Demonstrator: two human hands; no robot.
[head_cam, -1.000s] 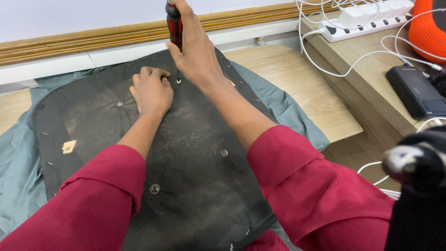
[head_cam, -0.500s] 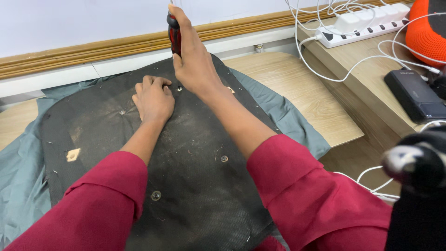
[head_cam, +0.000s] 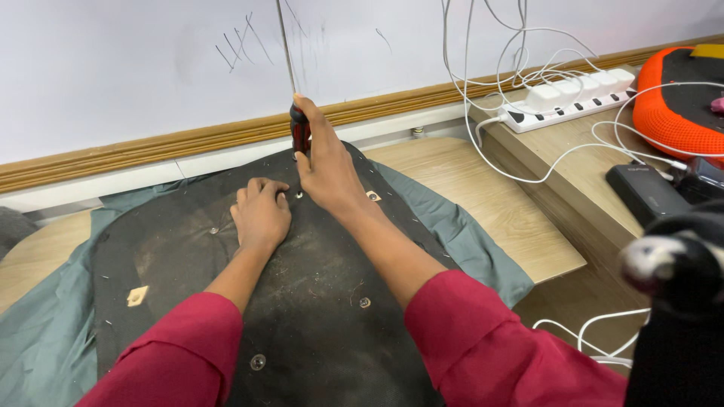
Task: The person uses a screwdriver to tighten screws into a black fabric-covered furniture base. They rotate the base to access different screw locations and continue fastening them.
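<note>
A dusty black panel (head_cam: pixel 173 264) with several small screw holes lies flat on grey-green cloth (head_cam: pixel 45 332). My right hand (head_cam: pixel 326 169) grips a red and black screwdriver (head_cam: pixel 299 128), held upright with its tip down on the panel near the far edge. Beside it, my left hand (head_cam: pixel 260 215) rests as a loose fist on the panel, pressing it down close to the screwdriver tip. Both arms wear dark red sleeves. The screw under the tip is hidden by my hands.
A white wall with a wooden trim strip (head_cam: pixel 113 154) runs behind. At the right, a wooden ledge carries a white power strip (head_cam: pixel 573 102) with tangled white cables, a black box (head_cam: pixel 645 192) and an orange round object (head_cam: pixel 675 98). A blurred dark object (head_cam: pixel 675 271) fills the lower right.
The view has tilted up, showing more wall. My hands keep the same hold on the screwdriver and panel, with little visible movement between them.
</note>
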